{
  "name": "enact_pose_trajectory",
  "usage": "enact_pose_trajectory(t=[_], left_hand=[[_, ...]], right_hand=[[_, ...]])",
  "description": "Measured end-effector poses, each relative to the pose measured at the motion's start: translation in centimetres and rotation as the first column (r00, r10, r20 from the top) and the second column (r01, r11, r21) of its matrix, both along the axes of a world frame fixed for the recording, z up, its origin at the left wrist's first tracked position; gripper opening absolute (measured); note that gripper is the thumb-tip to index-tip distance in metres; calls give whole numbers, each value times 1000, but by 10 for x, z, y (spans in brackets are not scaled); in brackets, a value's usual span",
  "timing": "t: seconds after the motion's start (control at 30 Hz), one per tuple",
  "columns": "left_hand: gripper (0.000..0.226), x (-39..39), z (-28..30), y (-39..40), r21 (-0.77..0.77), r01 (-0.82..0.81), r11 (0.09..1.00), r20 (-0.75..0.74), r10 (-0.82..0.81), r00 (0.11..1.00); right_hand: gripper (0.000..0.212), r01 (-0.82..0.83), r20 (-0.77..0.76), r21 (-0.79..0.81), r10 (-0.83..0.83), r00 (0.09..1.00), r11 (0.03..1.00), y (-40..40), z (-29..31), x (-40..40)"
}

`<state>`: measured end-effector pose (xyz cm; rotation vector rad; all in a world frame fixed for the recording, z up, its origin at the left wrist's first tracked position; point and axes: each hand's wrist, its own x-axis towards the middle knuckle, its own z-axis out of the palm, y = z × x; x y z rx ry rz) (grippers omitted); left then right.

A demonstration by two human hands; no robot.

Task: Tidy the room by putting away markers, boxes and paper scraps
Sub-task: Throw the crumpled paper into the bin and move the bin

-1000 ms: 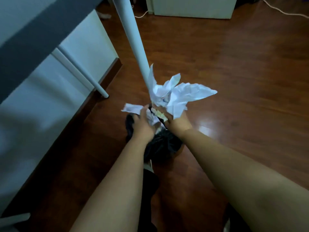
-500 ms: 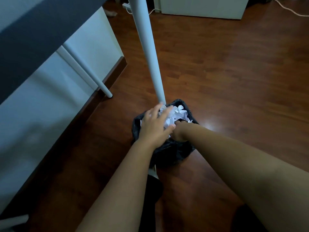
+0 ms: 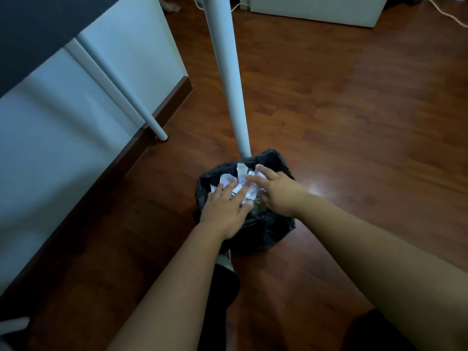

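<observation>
Wooden floor (image 3: 342, 110): bare boards across the view, no markers, boxes or loose scraps visible on it. White wall panel (image 3: 63, 117) at left with dark skirting. White cabinet (image 3: 316, 7) at the far edge, a cord beside it. Table leg, near (image 3: 228, 79): white, tapering down to the floor just behind the bin. Table leg, far (image 3: 119, 89): white, foot by the skirting. Bin with black liner (image 3: 263, 231): standing on the floor, mouth open. Left hand (image 3: 225, 206): palm down over the bin mouth, fingers spread and flat on the paper, holding nothing. Right hand (image 3: 276, 191): likewise over the mouth, fingers spread, resting on the paper, pinching nothing. Paper scraps (image 3: 228, 177): crumpled white pieces inside the bin, heaped near its rim under both hands. Status, judged: paper stage appears nearly done, the scraps being pressed down; markers and boxes are out of view, so their state cannot be told.
</observation>
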<state>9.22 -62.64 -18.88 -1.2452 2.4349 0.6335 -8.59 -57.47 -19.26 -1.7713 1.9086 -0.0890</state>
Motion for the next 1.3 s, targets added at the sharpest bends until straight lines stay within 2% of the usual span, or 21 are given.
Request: enact_pose_trajectory(t=[0.07,0.13,0.23,0.33,0.4,0.47,0.5,0.53,0.57,0.6,0.67,0.7,0.73,0.8,0.83,0.9,0.97,1.03,1.13,1.23,1.3], left_hand=[[51,-6,-6,0,136,-13,991,49,6,999],[49,-13,-14,-3,293,-69,954,136,30,990],[60,-22,-23,-15,436,-305,847,256,208,944],[49,-22,-26,-21,429,-182,885,199,105,974],[43,-12,-20,-21,347,-123,930,42,115,992],[40,9,-11,-15,78,-71,994,-147,82,986],[43,22,-5,-10,-98,-79,992,-213,56,975],[50,34,0,-3,-223,-145,964,-262,84,961],[62,46,3,4,-267,-271,925,-281,195,940],[72,58,2,8,-186,-423,887,-265,369,891],[75,73,4,18,191,-685,703,-157,711,685],[65,77,4,23,387,-702,598,-96,784,614],[51,78,7,30,515,-674,529,-64,808,585],[37,76,13,44,587,-638,497,-70,817,572],[37,71,23,54,607,-643,467,-62,835,547],[53,63,34,71,654,-667,357,-33,894,447],[72,62,40,84,631,-714,304,-47,934,355],[69,73,46,96,581,-747,323,-102,940,326],[61,110,53,114,492,-772,402,-194,915,353],[42,163,63,130,326,-808,491,-232,870,435],[36,207,72,151,213,-811,544,-143,839,525]], right_hand=[[53,-62,-56,183,73,996,981,-17,-11,8],[51,-91,-28,368,109,994,925,-33,-25,11],[53,-132,-38,497,173,984,858,-48,-43,11],[53,-157,-107,521,247,963,839,-53,-41,10],[39,-156,-122,367,214,969,917,-43,-19,7],[36,30,-60,86,-25,998,996,-24,-2,-3],[37,167,-10,-97,-168,986,981,-11,2,-11],[39,305,58,-255,-301,952,918,5,6,-17],[41,408,82,-292,-402,912,865,18,5,-22],[45,511,119,-225,-497,859,829,30,5,-26],[48,693,264,189,-716,647,696,45,1,-27],[41,712,299,342,-789,537,614,52,0,-25],[30,715,315,395,-816,485,577,57,-1,-23],[12,719,284,359,-803,523,595,65,1,-15],[11,722,273,338,-797,539,604,69,5,-8],[15,728,292,320,-794,533,607,82,15,4],[14,758,304,318,-819,487,569,101,21,12],[9,766,357,344,-830,428,543,123,22,18],[8,743,441,384,-816,373,547,146,22,39],[20,679,468,340,-743,478,651,154,48,76],[26,615,469,323,-686,556,719,155,69,106]])
